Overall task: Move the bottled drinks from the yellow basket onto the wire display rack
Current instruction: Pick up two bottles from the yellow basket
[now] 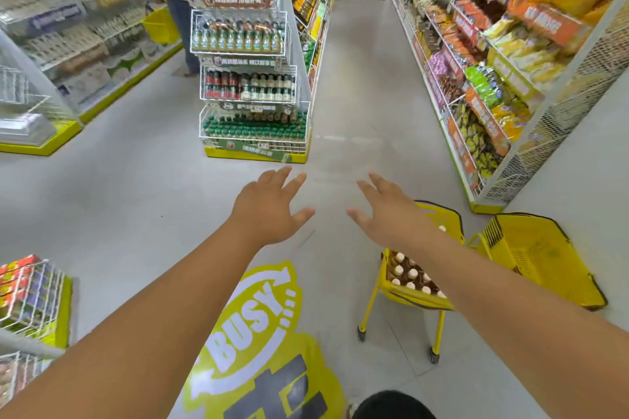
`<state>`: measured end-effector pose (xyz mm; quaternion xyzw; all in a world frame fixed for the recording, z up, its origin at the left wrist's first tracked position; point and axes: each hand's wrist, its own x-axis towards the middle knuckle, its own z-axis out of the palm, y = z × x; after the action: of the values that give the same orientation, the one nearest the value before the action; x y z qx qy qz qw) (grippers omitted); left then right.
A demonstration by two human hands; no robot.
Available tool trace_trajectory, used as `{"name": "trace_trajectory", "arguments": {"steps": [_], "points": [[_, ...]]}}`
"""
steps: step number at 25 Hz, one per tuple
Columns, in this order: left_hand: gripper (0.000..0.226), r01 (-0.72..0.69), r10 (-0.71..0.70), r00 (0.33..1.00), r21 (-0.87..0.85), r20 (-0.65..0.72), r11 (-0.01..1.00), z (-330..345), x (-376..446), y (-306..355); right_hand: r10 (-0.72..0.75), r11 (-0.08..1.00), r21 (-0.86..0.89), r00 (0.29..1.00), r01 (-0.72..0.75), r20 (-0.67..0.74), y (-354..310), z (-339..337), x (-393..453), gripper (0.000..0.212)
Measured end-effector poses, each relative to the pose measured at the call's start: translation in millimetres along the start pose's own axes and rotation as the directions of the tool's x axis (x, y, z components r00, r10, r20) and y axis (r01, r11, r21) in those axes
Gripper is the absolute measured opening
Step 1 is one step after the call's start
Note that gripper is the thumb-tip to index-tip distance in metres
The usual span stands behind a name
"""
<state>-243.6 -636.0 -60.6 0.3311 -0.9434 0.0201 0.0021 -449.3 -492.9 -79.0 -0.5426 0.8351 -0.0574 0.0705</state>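
The wire display rack [250,78] stands at the end of a shelf row, well ahead across the floor [102,197]. Its tiers tilt forward, probably so bottles face the shopper and slide to the front. The lower tiers are packed; the top one looks only partly filled, though the blur up there makes that hard to judge.

Nearer, to the right, the yellow basket [408,296] sits raised on a wheeled frame, which keeps it at reaching height. The bottled drinks [406,274] stand upright in it, white caps up, packed close together. A second yellow basket [541,255] rests just beside it on the floor and seems to hold nothing.

Both arms reach forward over the floor. The left hand [269,211] is spread flat with straight fingers, grasping nothing. The right hand [386,211] is likewise released, fingers splayed, passing above the far rim of the raised basket without touching a bottle. No bottle has been picked up, so the task appears to be at its start.
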Motion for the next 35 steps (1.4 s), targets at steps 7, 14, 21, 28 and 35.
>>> {"name": "trace_trajectory", "arguments": {"steps": [7, 14, 21, 28, 35], "points": [[0.077, -0.059, 0.059, 0.998, 0.000, -0.008, 0.998, 21.7, 163.0, -48.2, 0.066, 0.998, 0.015, 0.998, -0.065, -0.022, 42.6, 11.1, 156.1, 0.075], [0.077, -0.115, 0.115, 0.993, -0.009, 0.013, 0.993, 25.9, 323.0, -65.7, 0.116, 0.993, 0.032, 0.993, -0.117, 0.026, 96.6, 11.0, 290.4, 0.073], [0.076, -0.316, 0.317, 0.947, -0.027, 0.043, 0.948, 39.8, 472.9, -64.3, 0.336, 0.937, 0.091, 0.941, -0.338, 0.040, 156.4, 14.1, 375.0, 0.071], [0.075, -0.642, 0.645, 0.761, -0.062, 0.070, 0.764, 80.4, 638.6, -37.7, 0.682, 0.721, 0.147, 0.731, -0.678, 0.026, 196.5, 28.0, 417.0, 0.071], [0.075, -0.892, 0.897, 0.426, -0.110, 0.117, 0.438, 98.5, 705.2, 71.3, 0.921, 0.375, 0.239, 0.388, -0.896, 0.010, 217.0, 38.8, 359.7, 0.070]]}}
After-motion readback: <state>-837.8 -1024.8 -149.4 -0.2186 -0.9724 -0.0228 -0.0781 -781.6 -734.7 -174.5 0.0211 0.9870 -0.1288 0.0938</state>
